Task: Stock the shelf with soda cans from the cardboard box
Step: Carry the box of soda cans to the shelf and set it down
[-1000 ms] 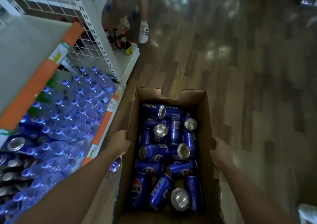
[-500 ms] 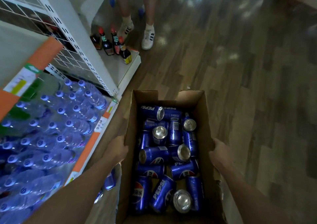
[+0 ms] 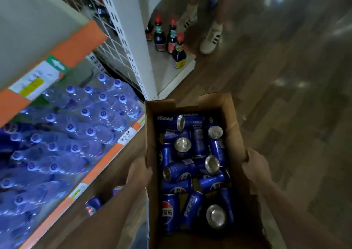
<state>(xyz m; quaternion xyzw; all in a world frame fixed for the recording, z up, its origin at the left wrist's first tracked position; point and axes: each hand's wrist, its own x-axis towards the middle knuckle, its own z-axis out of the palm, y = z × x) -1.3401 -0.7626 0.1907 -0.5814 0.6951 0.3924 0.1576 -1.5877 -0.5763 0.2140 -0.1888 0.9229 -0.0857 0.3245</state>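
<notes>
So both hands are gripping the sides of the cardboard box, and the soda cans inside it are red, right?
Not quite. The head view shows the soda cans are blue, not red. The rest holds: the left hand and the right hand each grip a side of the cardboard box, with the cans inside.

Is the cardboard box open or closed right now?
Open: the cardboard box has its flaps up, and blue soda cans lie jumbled inside.

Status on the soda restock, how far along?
Done: little to see; one loose can lies outside the cardboard box, below the shelf edge. In hand: left hand and right hand each grip a box wall. Left: the jumbled cans inside all need shelving.
</notes>
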